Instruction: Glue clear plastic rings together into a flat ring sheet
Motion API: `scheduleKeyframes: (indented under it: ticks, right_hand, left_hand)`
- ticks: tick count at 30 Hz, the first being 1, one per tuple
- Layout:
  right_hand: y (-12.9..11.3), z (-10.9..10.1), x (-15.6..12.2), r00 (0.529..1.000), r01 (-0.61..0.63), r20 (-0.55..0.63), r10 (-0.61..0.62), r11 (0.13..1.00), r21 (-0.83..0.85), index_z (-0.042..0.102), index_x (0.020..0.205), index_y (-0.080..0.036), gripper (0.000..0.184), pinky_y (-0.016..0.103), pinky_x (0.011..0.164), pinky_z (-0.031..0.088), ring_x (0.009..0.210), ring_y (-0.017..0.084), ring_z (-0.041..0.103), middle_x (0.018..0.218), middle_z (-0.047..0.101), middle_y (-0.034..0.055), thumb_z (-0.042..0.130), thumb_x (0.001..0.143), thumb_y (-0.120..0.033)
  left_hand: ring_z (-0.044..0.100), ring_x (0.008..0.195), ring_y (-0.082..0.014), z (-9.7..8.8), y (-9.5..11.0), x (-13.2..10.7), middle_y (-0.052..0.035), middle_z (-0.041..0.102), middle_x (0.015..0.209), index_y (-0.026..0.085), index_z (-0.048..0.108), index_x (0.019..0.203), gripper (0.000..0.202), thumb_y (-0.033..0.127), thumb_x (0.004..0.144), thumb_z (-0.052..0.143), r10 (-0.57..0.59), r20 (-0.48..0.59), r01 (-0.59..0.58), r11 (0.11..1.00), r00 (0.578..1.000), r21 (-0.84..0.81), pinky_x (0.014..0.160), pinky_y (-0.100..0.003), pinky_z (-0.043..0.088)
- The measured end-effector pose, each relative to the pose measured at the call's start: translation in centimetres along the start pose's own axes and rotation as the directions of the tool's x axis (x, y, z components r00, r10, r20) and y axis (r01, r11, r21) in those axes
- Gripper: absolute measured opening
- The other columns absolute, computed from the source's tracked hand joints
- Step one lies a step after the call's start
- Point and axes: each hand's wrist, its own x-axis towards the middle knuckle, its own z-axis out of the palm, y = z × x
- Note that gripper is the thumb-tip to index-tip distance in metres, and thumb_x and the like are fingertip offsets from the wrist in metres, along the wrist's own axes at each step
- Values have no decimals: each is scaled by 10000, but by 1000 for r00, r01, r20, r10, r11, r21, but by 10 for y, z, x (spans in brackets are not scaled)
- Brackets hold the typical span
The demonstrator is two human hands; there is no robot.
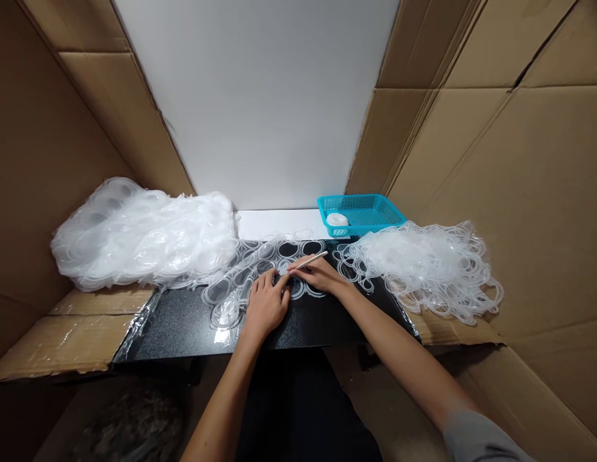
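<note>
A clear plastic sheet patterned with ring-shaped outlines (226,292) lies on the black tabletop (192,327). My left hand (268,300) rests flat on that sheet with its fingers spread, the index finger reaching toward my right hand. In my right hand (320,274) is a slim white pen-like tool (314,259), gripped between thumb and fingers. Its back end points up and to the right. The tip is low, close to the left fingertips over the rings; whether it touches the sheet I cannot tell.
A large pile of translucent ring-patterned plastic (154,234) sits on the left. Tangled clear plastic rings (428,263) heap up on the right. At the back stands a turquoise basket (370,230) holding a white roll (337,220). Cardboard walls (520,192) enclose both sides.
</note>
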Motion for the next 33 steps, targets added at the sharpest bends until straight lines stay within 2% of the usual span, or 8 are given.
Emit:
scheduleKeyframes:
  ticks: [2, 4, 8, 14, 21, 28, 33]
  right_hand:
    - [2, 0, 0, 999, 52, 19, -51, 998, -36, 820, 1146, -230, 277, 374, 955, 580, 1055, 254, 776, 1115, 829, 86, 608, 1052, -381]
    - [2, 0, 0, 999, 51, 24, -49, 995, -88, 817, 1156, -228, 279, 372, 958, 574, 1061, 253, 774, 1124, 828, 88, 597, 1063, -371]
    - [0, 2, 0, 1000, -8, 3, 8, 987, -160, 819, 1154, -229, 276, 360, 966, 561, 1087, 249, 766, 1129, 828, 87, 588, 1071, -357]
    - [-1, 4, 3, 990, -104, -108, 89, 983, -148, 836, 1104, -250, 266, 390, 985, 563, 1096, 262, 765, 1142, 826, 78, 600, 1059, -362]
    - [2, 2, 4, 962, -202, -213, 173, 971, -124, 840, 1049, -247, 270, 396, 1001, 560, 1080, 269, 764, 1122, 829, 69, 591, 1048, -353]
    - [2, -8, 4, 901, -247, -407, 153, 950, -190, 827, 1046, -236, 327, 432, 1018, 534, 1043, 294, 749, 1100, 822, 89, 538, 1064, -388]
    - [5, -25, 3, 851, -291, -504, 147, 931, -219, 809, 1065, -228, 362, 450, 1046, 510, 1070, 305, 728, 1115, 814, 101, 511, 1074, -433]
  left_hand:
    - [530, 1402, -321, -1, 0, 1, -128, 586, 1471, 303, 616, 1490, 469, 255, 1037, 507, -7, 3, 7, 1000, 1000, -3, 1186, -500, 420]
    - [530, 1402, -322, -1, 1, 1, -128, 583, 1478, 301, 616, 1490, 474, 250, 1033, 506, -11, 9, 11, 1000, 1000, -3, 1190, -501, 417]
    - [534, 1395, -326, -2, 1, 2, -137, 577, 1487, 286, 626, 1474, 464, 246, 1030, 497, -8, 13, 8, 1000, 1000, -10, 1181, -511, 425]
    - [539, 1385, -347, 0, -2, 1, -150, 599, 1448, 274, 683, 1381, 398, 254, 1021, 515, 8, -30, -10, 997, 1000, -78, 1164, -546, 438]
    - [566, 1346, -327, 0, -3, 1, -119, 621, 1406, 302, 735, 1284, 333, 251, 1010, 552, 11, -54, -18, 992, 998, -126, 1150, -525, 460]
    - [572, 1341, -327, 0, -3, 2, -130, 619, 1406, 276, 741, 1290, 328, 255, 1017, 561, 15, -52, -20, 994, 999, -110, 1149, -516, 463]
    - [559, 1361, -328, 1, -3, -1, -132, 620, 1415, 278, 706, 1331, 348, 264, 1032, 528, 14, -53, -19, 996, 999, -86, 1150, -522, 459]
